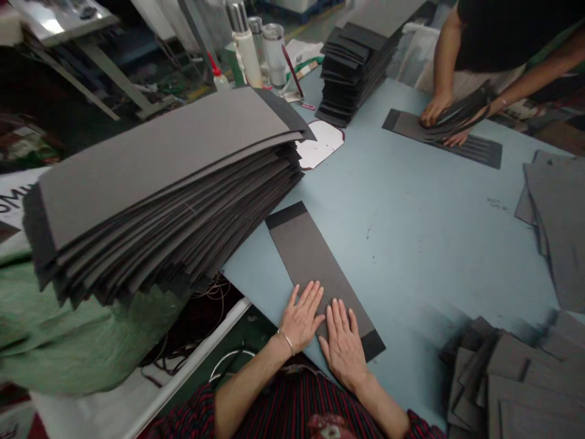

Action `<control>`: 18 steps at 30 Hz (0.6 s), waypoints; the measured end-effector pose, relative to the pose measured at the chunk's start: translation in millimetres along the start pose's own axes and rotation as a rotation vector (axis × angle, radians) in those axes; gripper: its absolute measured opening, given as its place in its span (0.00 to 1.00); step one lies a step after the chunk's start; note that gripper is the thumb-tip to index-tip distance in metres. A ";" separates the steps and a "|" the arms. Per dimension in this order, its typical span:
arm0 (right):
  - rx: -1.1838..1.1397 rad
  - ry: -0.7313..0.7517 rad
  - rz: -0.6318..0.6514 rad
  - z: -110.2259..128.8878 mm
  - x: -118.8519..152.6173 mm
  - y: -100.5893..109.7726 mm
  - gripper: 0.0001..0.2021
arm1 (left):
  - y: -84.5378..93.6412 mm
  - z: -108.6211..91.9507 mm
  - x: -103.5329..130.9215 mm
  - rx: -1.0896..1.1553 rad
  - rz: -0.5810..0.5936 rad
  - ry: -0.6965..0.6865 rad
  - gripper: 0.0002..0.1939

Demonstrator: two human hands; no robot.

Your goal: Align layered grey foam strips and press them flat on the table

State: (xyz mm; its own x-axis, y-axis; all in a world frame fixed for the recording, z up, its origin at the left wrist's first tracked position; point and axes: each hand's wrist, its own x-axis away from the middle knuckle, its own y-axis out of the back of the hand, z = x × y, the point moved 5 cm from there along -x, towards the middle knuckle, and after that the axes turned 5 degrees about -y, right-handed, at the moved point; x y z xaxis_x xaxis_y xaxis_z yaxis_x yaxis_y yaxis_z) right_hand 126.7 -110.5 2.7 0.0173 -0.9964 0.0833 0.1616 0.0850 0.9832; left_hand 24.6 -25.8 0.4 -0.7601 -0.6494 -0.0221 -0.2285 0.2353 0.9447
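Note:
On the blue table lies one long grey panel [311, 247] with black bands at both ends, slanting from upper left to lower right. My left hand [301, 317], with a thin bracelet at the wrist, rests flat on the panel's left edge, fingers stretched out. Beside it, my right hand [342, 341] presses flat on the lower part of the panel, its fingers spread a little. Neither hand holds anything. A tall, fanned stack of similar grey panels [169, 158] stands at the left, its top one also banded in black.
Across the blue table [411, 231], another person's hands [439, 110] handle dark strips on a panel. A second stack [347, 67] stands at the back near bottles [247, 55]. Grey pieces [557, 213] lie at the right, and more [516, 378] at the lower right.

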 end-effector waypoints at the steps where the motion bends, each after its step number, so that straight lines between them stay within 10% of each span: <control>1: 0.018 0.000 0.003 0.1 -0.6 -0.3 0.34 | 2.0 5.6 -8.7 -0.023 -0.011 0.027 0.32; 10: -0.101 0.016 -0.029 -11.2 2.5 6.1 0.30 | 12.4 47.2 -34.9 0.184 -0.015 0.029 0.31; 18: -0.219 0.006 -0.058 -13.2 4.7 7.9 0.27 | 13.1 43.6 -37.6 0.276 -0.047 0.096 0.38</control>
State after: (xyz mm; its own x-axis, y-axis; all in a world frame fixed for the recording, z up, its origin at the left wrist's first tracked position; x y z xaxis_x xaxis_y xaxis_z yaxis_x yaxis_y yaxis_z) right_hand 141.1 -114.5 8.7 0.0077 -0.9996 0.0258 0.3726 0.0268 0.9276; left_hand 23.7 33.3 -0.6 -0.6864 -0.7270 -0.0203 -0.4289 0.3821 0.8186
